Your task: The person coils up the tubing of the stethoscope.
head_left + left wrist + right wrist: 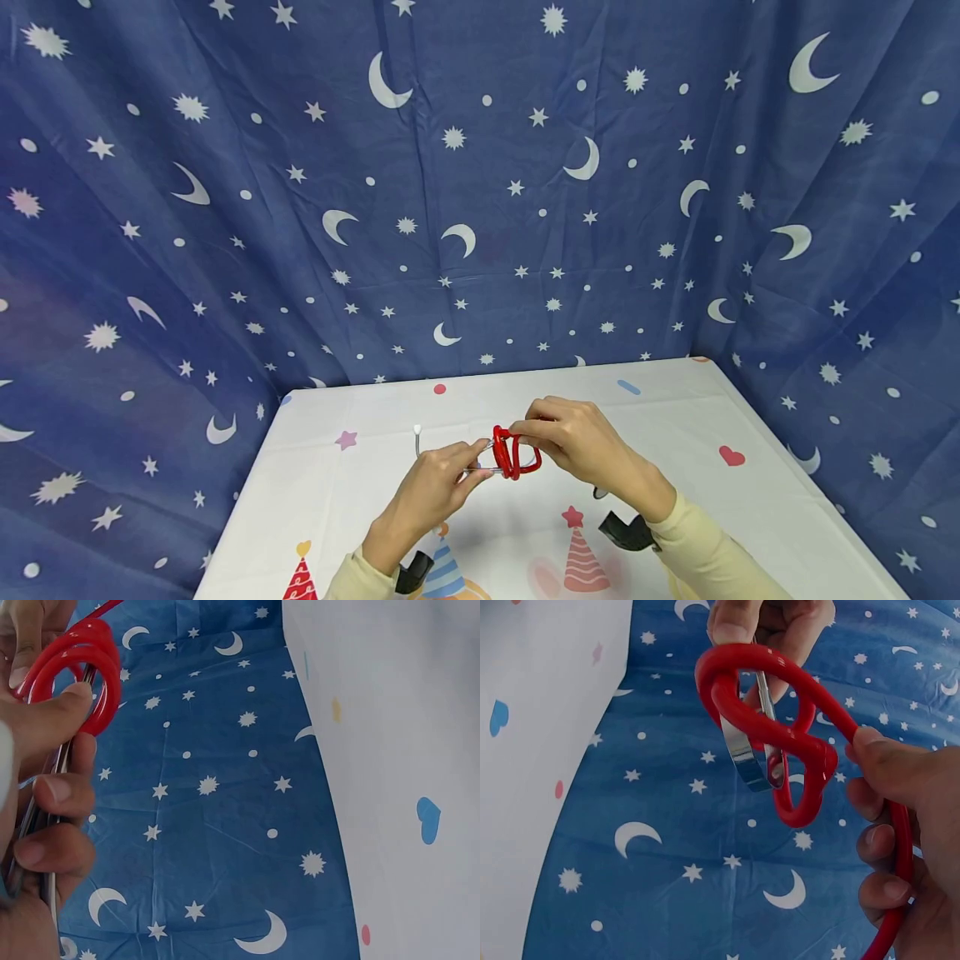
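Observation:
A stethoscope with red tubing point(761, 720) and metal ear tubes point(49, 889) is held up over the table between both hands. My left hand point(438, 483) grips the ear tubes, its thumb against them beside the red loops. One pale eartip point(417, 429) sticks up beyond that hand. The tubing is looped around the metal part, and a shiny metal band point(740, 754) shows through the loops. On the right, my right hand point(573, 433) pinches the tubing, with a length of it running down through the curled fingers. A small round end piece point(599, 492) shows below the right wrist.
A white tablecloth point(360, 517) with printed party hats, stars and hearts covers the table. Blue curtains point(495, 217) with moons and stars hang behind it and at both sides. Dark straps point(628, 532) sit around both wrists, over pale yellow sleeves.

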Motion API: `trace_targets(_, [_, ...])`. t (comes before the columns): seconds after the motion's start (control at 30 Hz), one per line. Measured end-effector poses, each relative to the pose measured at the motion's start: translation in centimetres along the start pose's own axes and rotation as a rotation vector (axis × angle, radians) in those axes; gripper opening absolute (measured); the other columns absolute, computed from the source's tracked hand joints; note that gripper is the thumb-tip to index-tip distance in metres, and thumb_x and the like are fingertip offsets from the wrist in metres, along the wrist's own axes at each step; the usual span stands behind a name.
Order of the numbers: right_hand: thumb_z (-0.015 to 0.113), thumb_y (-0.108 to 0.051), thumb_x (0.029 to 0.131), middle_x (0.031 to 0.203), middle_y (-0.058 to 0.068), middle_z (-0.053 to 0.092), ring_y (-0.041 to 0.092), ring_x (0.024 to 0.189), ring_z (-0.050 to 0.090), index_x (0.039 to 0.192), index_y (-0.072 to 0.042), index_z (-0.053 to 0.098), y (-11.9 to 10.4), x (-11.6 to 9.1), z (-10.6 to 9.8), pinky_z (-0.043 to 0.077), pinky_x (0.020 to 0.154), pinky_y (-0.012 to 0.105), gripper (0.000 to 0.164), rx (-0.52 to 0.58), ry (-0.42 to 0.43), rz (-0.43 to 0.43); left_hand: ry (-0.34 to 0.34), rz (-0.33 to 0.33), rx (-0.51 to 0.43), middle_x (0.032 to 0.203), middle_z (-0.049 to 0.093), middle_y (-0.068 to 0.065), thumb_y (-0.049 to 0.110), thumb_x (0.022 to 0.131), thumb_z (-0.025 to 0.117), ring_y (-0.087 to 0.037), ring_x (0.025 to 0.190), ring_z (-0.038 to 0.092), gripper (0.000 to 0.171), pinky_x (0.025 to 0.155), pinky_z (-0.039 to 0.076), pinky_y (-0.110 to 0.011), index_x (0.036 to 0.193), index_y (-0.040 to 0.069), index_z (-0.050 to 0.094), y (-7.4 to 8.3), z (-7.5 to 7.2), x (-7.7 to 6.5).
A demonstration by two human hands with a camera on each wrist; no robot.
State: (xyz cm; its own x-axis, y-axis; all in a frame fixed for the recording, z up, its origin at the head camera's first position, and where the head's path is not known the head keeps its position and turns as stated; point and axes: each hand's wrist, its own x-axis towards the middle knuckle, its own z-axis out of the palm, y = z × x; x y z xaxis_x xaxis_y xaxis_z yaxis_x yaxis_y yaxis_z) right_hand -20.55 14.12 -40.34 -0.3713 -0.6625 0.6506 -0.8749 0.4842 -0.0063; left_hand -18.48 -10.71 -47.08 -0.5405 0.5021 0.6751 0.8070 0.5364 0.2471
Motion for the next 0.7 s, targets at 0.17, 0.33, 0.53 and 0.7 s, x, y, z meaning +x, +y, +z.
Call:
trace_targets(0.17, [0.084, -0.013, 0.076, 0.079, -0.008, 0.064, 0.003, 0.068, 0.055, 0.095, -0.018, 0.077, 0.25, 0.02, 0.08, 0.045, 0.059, 0.011, 0.021, 0.040, 0.019, -0.013, -0.026, 0.041, -0.010, 0.077, 0.068, 0.005, 0.019, 0.082, 0.079, 0.001, 0.061, 0.055, 0.038, 0.058, 0.042, -0.005, 0.117, 0.004, 0.069, 0.27, 0.00, -0.01])
trace_targets(0.33, [0.083, -0.019, 0.078, 0.080, -0.009, 0.064, 0.003, 0.069, 0.055, 0.095, -0.019, 0.076, 0.31, 0.00, 0.16, 0.046, 0.061, 0.011, 0.019, 0.066, 0.020, -0.016, -0.021, 0.095, -0.026, 0.077, 0.069, 0.005, 0.017, 0.082, 0.079, 0.002, 0.063, 0.058, 0.037, 0.058, 0.043, -0.005, 0.115, 0.003, 0.070, 0.44, 0.09, 0.00])
trace_targets(0.53, [0.080, -0.024, 0.080, 0.080, -0.011, 0.062, 0.003, 0.069, 0.055, 0.095, -0.021, 0.075, 0.44, -0.11, 0.11, 0.044, 0.061, 0.010, 0.016, 0.101, 0.012, -0.001, -0.020, 0.134, -0.039, 0.076, 0.068, 0.007, 0.019, 0.083, 0.078, 0.002, 0.063, 0.059, 0.033, 0.059, 0.044, -0.006, 0.112, 0.005, 0.070, 0.77, 0.01, 0.13])
trace_targets(0.7, [0.080, -0.022, 0.080, 0.082, -0.012, 0.062, 0.001, 0.071, 0.056, 0.096, -0.022, 0.075, 0.64, -0.35, 0.01, 0.045, 0.064, 0.009, 0.017, 0.174, -0.031, 0.031, -0.038, 0.158, -0.032, 0.074, 0.066, 0.009, 0.023, 0.086, 0.076, 0.003, 0.060, 0.055, 0.029, 0.057, 0.039, -0.003, 0.110, 0.008, 0.069, 1.02, -0.15, 0.28])
